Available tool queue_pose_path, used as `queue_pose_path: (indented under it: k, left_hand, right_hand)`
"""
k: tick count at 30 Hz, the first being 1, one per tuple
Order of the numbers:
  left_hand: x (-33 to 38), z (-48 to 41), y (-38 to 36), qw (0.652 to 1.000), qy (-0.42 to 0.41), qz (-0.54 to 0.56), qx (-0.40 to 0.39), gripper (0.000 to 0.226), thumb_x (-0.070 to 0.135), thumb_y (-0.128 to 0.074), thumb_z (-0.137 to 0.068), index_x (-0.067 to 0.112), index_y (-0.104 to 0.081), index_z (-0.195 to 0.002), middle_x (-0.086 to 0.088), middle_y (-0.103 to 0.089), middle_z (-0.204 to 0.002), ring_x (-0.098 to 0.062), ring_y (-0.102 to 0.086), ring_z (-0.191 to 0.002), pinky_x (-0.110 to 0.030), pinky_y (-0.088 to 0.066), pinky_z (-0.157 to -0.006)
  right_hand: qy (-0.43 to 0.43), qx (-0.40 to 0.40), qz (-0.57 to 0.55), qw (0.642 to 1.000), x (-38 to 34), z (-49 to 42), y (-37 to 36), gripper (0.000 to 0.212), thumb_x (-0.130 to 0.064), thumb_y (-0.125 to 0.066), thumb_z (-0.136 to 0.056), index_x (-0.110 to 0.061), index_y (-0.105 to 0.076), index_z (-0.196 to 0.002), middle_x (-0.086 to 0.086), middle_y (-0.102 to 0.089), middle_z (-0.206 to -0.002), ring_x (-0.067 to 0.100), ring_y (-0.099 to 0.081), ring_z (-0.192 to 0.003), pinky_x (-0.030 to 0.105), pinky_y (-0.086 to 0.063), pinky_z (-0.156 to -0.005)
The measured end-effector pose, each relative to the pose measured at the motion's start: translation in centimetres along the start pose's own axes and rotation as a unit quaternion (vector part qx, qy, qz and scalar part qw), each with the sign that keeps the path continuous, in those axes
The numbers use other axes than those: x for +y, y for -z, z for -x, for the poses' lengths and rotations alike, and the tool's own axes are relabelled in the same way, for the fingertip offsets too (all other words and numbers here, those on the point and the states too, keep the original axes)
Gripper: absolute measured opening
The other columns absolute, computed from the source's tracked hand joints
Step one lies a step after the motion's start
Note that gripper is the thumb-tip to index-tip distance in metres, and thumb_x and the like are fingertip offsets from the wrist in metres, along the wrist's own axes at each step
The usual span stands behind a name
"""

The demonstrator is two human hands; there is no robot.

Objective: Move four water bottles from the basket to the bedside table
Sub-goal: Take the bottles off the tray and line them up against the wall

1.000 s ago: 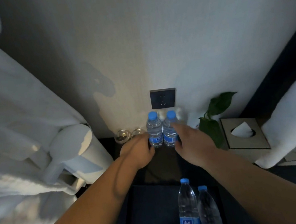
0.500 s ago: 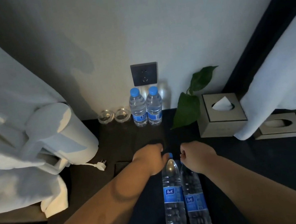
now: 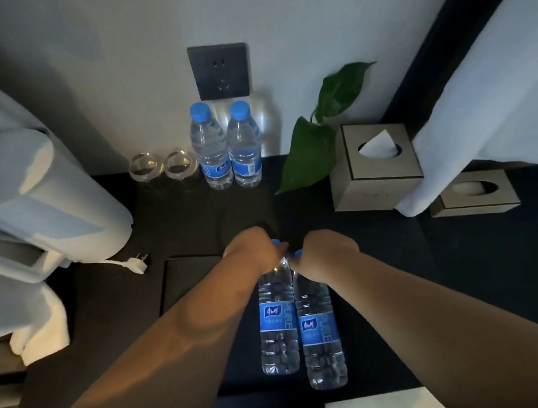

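Both hands have drawn back from the pair of bottles by the wall and now sit on the pair nearer the camera. The left grip (image 3: 255, 253) is curled round the neck of the near left bottle (image 3: 276, 322), just below its blue cap. The right grip (image 3: 329, 257) is curled in the same way round the neck of the near right bottle (image 3: 320, 337). These two bottles stand upright, touching side by side, within the dark basket (image 3: 269, 400); whether either has left the basket floor cannot be told. The far left bottle (image 3: 212, 153) and far right bottle (image 3: 245, 148) stand upright and touching on the dark surface (image 3: 188, 221), against the wall below a socket (image 3: 221, 71). Two glasses (image 3: 163, 165) stand just left of them. A white kettle (image 3: 38, 206) stands at the left edge of the surface, its plug (image 3: 135, 262) lying loose beside it. A green plant (image 3: 310, 153) and a tissue box (image 3: 376, 169) stand to the right of the far bottles.
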State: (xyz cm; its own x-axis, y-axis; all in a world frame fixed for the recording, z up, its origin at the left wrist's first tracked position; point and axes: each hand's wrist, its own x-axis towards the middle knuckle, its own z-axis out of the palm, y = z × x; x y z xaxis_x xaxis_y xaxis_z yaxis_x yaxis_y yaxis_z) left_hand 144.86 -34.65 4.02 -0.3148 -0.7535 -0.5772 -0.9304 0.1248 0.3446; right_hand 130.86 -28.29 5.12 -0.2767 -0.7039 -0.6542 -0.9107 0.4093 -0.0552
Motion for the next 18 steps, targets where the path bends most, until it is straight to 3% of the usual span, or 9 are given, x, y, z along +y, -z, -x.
queue_pose_path:
  k: [2,9,13,18]
  left_hand:
    - [0.2,0.1,-0.1,1.000,0.002,0.011,0.001,0.038,0.056,-0.061,-0.086,0.018,-0.060,-0.084,-0.005,-0.064,-0.092,-0.022,-0.060,-0.084,-0.031,-0.046,-0.069]
    - [0.1,2.3,2.0,0.999,-0.021,0.030,0.029,0.036,0.053,-0.063,-0.076,0.017,-0.064,-0.076,-0.001,-0.061,-0.077,-0.020,-0.061,-0.075,-0.027,-0.038,-0.053]
    - [0.3,4.6,3.9,0.998,-0.042,0.010,0.037,0.038,0.054,-0.063,-0.070,0.016,-0.064,-0.070,-0.001,-0.062,-0.071,-0.019,-0.061,-0.069,-0.028,-0.039,-0.053]
    - [1.4,8.4,6.9,0.996,-0.048,-0.052,0.058,0.040,0.053,-0.064,-0.072,0.014,-0.071,-0.079,-0.004,-0.067,-0.079,-0.022,-0.065,-0.073,-0.030,-0.046,-0.055]
  right_hand:
    - [-0.007,-0.002,-0.014,1.000,-0.2,-0.1,0.3,0.046,-0.068,-0.057,-0.086,-0.022,-0.061,-0.079,-0.001,-0.067,-0.075,0.017,-0.064,-0.067,0.031,-0.045,-0.054]
    - [0.021,0.002,-0.079,0.997,0.0,1.4,1.6,0.043,-0.064,-0.063,-0.078,-0.021,-0.064,-0.077,-0.001,-0.068,-0.074,0.016,-0.066,-0.065,0.028,-0.045,-0.053]
    - [0.070,0.020,-0.063,0.995,0.1,3.3,3.4,0.038,-0.060,-0.062,-0.071,-0.022,-0.061,-0.069,-0.004,-0.065,-0.066,0.014,-0.063,-0.060,0.025,-0.040,-0.050]
    - [0.135,0.007,-0.012,0.991,-0.5,5.7,6.6,0.035,-0.051,-0.063,-0.080,-0.020,-0.054,-0.067,-0.001,-0.056,-0.064,0.017,-0.056,-0.058,0.028,-0.038,-0.051]
